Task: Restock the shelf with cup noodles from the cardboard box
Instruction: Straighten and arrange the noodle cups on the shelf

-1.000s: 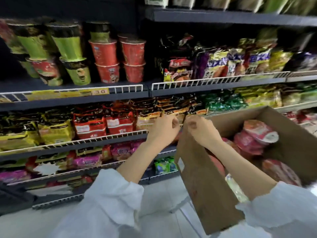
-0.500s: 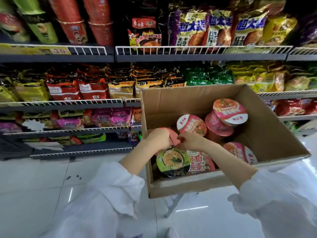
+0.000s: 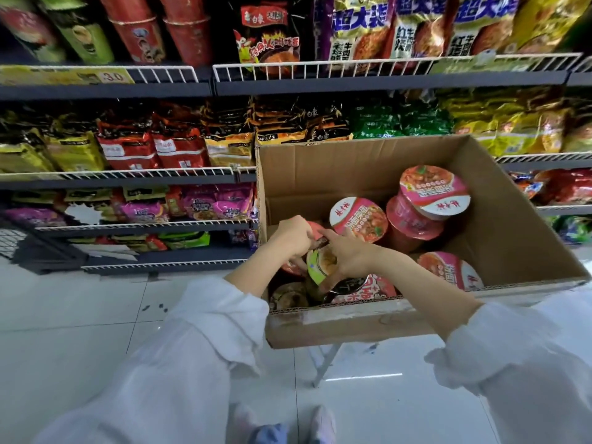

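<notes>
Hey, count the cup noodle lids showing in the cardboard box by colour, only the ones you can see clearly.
Pink-and-white lids: 3
Green-rimmed lid: 1
Total: 4 (partly hidden cups not counted)

We see the cardboard box (image 3: pixel 368 165) open on top, with bare floor along its right wall. Pink-lidded cup noodles (image 3: pixel 434 190) crowd the middle.

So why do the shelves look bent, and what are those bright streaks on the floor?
Head view: the wide-angle lens bows the shelf rails near the frame edges; the streaks are ceiling light glaring off the glossy floor tiles; the top-left cups are soft and smeared, while the cardboard box and both hands stay fairly sharp.
</notes>
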Motion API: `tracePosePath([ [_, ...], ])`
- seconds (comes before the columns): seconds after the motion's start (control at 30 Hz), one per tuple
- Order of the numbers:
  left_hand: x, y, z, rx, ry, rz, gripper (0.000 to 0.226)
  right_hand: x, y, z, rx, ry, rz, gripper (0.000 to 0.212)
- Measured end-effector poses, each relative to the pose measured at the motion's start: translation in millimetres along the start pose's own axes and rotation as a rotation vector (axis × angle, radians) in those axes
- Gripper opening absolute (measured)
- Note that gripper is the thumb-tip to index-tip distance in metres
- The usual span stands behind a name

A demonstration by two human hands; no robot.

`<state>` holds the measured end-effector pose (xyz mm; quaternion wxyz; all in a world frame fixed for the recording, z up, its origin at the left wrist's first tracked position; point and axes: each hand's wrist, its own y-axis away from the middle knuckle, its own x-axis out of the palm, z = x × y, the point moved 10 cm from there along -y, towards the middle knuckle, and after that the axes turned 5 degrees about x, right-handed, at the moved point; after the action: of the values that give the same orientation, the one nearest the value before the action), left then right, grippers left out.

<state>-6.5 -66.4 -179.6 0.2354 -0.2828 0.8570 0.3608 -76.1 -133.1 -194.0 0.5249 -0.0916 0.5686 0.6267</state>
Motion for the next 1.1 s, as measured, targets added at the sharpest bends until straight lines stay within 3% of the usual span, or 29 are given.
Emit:
tracePosePath([
  [0.1,-6,-9,-3,0.041,0.061,-0.086,0.023,-19,4,-13,0.034,0.094,-0.105,0.122],
  [0.2,-4,-14,-1,0.028,-0.155,-0.142,0.027,-36,10,-31,0.078,0.159,-0.166,0.118],
  [0.37,57,-8,19,-0.096,-0.731,0.277,0.054,-18,6,-48,0.109,0.212,-0.131,0.112],
  [0.43,70,-2,37,-0.211,-0.755,0.443,0.052,-13,3,-50,0.106,0.231,-0.139,0.112],
  [0.47,74,3,44,-0.270,-0.719,0.498,0.040,-12,2,-50,0.102,0.245,-0.143,0.113],
  [0.57,76,10,52,-0.347,-0.661,0.546,0.028,-12,0,-44,0.081,0.318,-0.152,0.118],
  [0.67,66,6,53,-0.355,-0.650,0.432,0.042,-10,-1,-36,0.043,0.384,-0.172,0.117],
  [0.83,52,-12,37,-0.186,-0.739,0.274,0.047,-13,-1,-38,0.043,0.390,-0.196,0.117],
  [1.1,31,-9,14,-0.143,-0.611,0.143,0.033,-38,10,-46,0.086,0.304,-0.320,0.117],
])
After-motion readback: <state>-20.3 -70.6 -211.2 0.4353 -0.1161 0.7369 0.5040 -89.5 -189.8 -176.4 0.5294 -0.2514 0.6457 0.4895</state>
